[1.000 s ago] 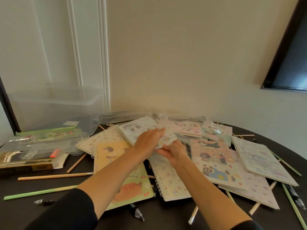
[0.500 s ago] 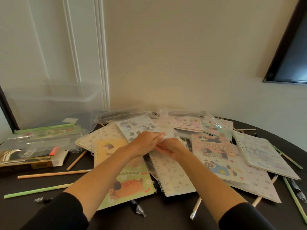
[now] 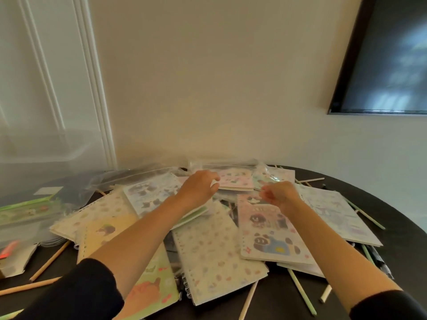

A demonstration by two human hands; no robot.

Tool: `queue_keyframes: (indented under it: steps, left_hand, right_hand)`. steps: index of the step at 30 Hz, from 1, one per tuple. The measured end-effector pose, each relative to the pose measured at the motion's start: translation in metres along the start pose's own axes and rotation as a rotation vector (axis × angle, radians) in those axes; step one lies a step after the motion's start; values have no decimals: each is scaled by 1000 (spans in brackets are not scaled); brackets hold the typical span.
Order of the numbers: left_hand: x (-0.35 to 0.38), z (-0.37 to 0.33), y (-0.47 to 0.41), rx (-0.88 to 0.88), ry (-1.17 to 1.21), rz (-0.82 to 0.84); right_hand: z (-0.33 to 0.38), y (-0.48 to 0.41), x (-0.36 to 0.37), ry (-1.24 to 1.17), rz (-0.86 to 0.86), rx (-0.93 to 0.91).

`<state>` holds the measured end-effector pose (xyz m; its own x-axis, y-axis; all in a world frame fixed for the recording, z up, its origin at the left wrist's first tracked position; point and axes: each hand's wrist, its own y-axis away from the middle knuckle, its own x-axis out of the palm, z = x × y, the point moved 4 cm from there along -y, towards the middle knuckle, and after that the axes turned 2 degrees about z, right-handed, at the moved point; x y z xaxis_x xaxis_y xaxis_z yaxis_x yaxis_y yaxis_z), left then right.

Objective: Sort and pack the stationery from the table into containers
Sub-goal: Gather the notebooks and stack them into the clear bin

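Curled fingers (image 3: 213, 179) over glossy rectangular notebooks (image 3: 219, 250)

Black long sleeves (image 3: 76, 294) leave forearms (image 3: 143, 229), left hand (image 3: 198, 188) and right hand (image 3: 280, 195) bare.

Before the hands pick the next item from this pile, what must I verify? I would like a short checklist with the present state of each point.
1. Left hand free: cannot tell; its fingers curl at the edge of the pink notebook.
2. Right hand free: cannot tell; fingers curled above the panda notebook.
3. Clear container in view at the left: ok.
4. Clear container open: cannot tell; blurred.
5. Pencils apart from notebooks: not ok; a wooden pencil lies partly under the dotted notebook.
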<state>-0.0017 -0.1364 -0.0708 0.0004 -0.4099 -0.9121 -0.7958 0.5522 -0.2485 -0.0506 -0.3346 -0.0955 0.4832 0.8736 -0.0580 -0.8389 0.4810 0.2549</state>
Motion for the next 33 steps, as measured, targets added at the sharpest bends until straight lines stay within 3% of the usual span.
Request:
queue_keyframes:
  steps: [4,11,17,25,29,33]
  left_hand:
    - [21,-5,-41,10,-85,103]
    - [54,7,-85,2,-151,278]
    - [69,13,-102,28,-172,303]
    - [60,11,-104,-33,-126,61]
    - [43,-14,-94,36,-16,-70]
    - [26,-47,-72,199,20,-180]
  right_hand:
    - [-11,-42,4,124,1,43]
    - [-9,-92,24,107,22,181]
    - [-3,-105,35,-59,50,146]
    - [35,-70,21,-204,81,-5]
    - [49,-40,1,-234,34,-80]
    - [44,-13,-24,-255,32,-14]
